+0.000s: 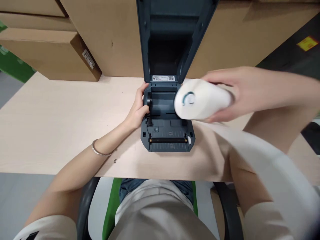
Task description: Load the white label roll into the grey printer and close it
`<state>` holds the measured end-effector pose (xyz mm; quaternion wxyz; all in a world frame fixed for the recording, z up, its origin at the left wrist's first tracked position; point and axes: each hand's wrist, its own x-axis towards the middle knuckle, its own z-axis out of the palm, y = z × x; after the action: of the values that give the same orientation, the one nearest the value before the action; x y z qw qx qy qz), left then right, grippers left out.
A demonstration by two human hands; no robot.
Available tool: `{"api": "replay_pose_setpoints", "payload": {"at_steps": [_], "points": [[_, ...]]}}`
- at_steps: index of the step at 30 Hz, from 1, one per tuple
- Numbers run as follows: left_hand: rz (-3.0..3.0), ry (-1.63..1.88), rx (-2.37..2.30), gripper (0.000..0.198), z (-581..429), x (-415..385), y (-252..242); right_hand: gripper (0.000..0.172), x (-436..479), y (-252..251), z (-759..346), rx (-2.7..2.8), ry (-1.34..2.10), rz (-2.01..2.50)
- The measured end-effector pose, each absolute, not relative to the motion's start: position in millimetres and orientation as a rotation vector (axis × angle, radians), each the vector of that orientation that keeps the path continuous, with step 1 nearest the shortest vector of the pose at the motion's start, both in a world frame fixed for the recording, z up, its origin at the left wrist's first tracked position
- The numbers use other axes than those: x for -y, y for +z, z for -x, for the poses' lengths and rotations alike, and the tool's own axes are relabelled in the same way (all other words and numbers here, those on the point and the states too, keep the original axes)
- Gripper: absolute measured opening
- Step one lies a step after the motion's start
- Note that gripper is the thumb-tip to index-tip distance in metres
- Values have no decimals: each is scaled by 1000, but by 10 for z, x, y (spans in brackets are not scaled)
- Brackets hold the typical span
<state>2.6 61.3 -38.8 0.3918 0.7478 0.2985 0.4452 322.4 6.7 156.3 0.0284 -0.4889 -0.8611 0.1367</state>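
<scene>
A dark blue-grey label printer (163,123) sits on the table, its lid (172,30) tipped up and back. Inside are a bare roll bay and a black roller (168,140) near the front edge. My left hand (138,105) grips the printer's left wall, thumb over the rim by the bay. Held in my right hand (240,93) is a white paper roll (205,100), tilted above the printer's right side and hiding part of the bay. Its end, with a core ring, faces left. From it a loose paper strip (265,156) trails right and down, blurred.
Cardboard boxes (50,53) line the back of the pale wooden table (50,123), one of them close behind the lid. A chair armrest (86,210) stands below the table's front edge at left, another (228,213) at right.
</scene>
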Motion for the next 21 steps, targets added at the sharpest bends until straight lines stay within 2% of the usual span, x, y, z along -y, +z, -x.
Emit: {"api": "replay_pose_setpoints", "payload": {"at_steps": [2, 5, 13, 21], "points": [[-1912, 1136, -760, 84, -24, -598, -381, 59, -59, 1487, -2882, 2614, 406, 1387], [-1924, 1147, -779, 83, -34, -571, -361, 53, -115, 1339, -2579, 2598, 327, 1304], [-1908, 1138, -799, 83, -41, -617, -403, 67, -333, 1068, -2535, 2660, 268, 1387], [-1928, 1132, -763, 84, -23, -668, -459, 62, -454, 835, -2430, 2683, 200, 1374]]}}
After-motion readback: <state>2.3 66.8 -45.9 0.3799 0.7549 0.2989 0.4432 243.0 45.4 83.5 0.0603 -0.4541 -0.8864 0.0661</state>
